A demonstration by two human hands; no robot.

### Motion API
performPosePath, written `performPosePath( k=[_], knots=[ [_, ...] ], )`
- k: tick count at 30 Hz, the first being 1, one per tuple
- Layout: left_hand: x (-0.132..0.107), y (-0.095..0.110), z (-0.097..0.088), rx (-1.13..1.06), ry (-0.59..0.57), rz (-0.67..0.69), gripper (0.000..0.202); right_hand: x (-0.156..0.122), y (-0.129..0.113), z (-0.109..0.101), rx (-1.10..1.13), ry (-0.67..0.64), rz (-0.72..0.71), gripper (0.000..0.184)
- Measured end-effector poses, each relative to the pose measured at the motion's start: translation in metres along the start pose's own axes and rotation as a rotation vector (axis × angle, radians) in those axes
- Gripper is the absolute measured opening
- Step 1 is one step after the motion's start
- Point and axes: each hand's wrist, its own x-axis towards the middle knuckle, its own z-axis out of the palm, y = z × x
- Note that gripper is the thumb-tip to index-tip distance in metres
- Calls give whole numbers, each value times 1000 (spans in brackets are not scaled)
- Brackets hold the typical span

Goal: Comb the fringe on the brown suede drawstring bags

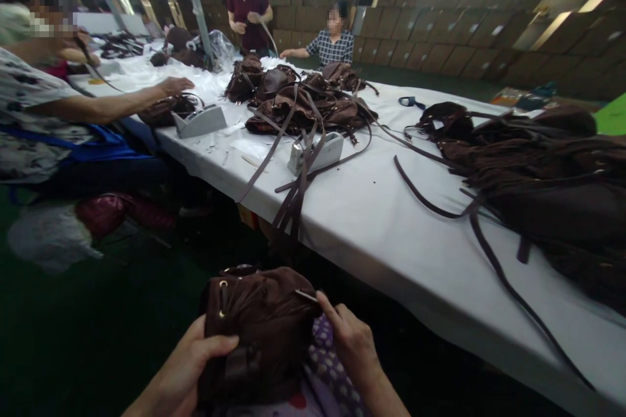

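A dark brown fabric bag (267, 332) with gold eyelets rests over my lap, below the table's front edge. My left hand (198, 358) grips its left side, the thumb lying across the front and the other fingers hidden behind. At the bag's upper right, my right hand (347, 332) is closed on a thin metal tool (306, 296), its index finger stretched along it. The tool's tip lies against the brown fabric; its exact kind is too small to make out.
A white-covered table (362, 228) bears a pile of brown bags (303, 107), a bigger brown heap (542, 176), trailing straps (298, 202) and grey tape dispensers (317, 153). A co-worker's arm (122, 101) reaches in from the left. Two people stand or sit beyond, before stacked cartons (430, 26).
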Motion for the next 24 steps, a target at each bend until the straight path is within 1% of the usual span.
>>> performPosePath(
  k=[3, 5, 6, 8, 9, 11, 12, 13, 14, 15, 16, 17, 18, 19, 20, 21, 23, 24],
  knots=[
    [1, -4, 5, -11, -3, -10, 58, -11, 17, 6, 29, 21, 41, 60],
    [1, -4, 8, -1, -4, -20, 58, -9, 20, 4, 130, 42, 76, 55],
    [1, -3, 9, 3, -1, -26, 58, -6, 18, 1, 225, 43, 114, 52],
    [1, 0, 9, 5, 3, -25, 57, 5, 10, -11, 529, -11, 253, 42],
    [1, 2, 9, 9, -3, -17, 56, 12, 3, -20, 729, -62, 359, 38],
    [2, 6, 8, 25, -33, -5, 56, 28, -15, -42, 1146, -124, 598, 43],
    [2, 7, 8, 35, -51, -6, 58, 36, -26, -53, 1303, -110, 692, 47],
    [2, 8, 8, 42, -73, -12, 60, 42, -38, -62, 1386, -74, 733, 50],
    [2, 8, 9, 44, -96, -19, 63, 48, -50, -70, 1383, -35, 692, 49],
    [2, 8, 9, 44, -113, -24, 64, 51, -60, -74, 1296, -15, 563, 46],
    [3, 7, 10, 45, -115, -26, 64, 53, -69, -74, 1135, -27, 374, 44],
    [3, 6, 9, 47, -102, -23, 62, 53, -75, -71, 929, -62, 175, 43],
    [3, 5, 8, 48, -77, -18, 59, 51, -78, -65, 709, -90, 18, 45],
    [4, 4, 6, 48, -43, -15, 58, 48, -75, -56, 501, -103, -71, 49],
    [4, 4, 3, 45, -2, -12, 58, 43, -69, -46, 325, -103, -99, 53],
    [4, 3, 1, 38, 32, -11, 60, 38, -59, -36, 186, -97, -83, 57],
    [4, 1, -2, 23, 74, -20, 67, 26, -34, -18, 16, -81, -36, 63],
    [4, 0, -2, 18, 87, -29, 70, 21, -22, -11, -28, -81, -44, 64]
  ],
)
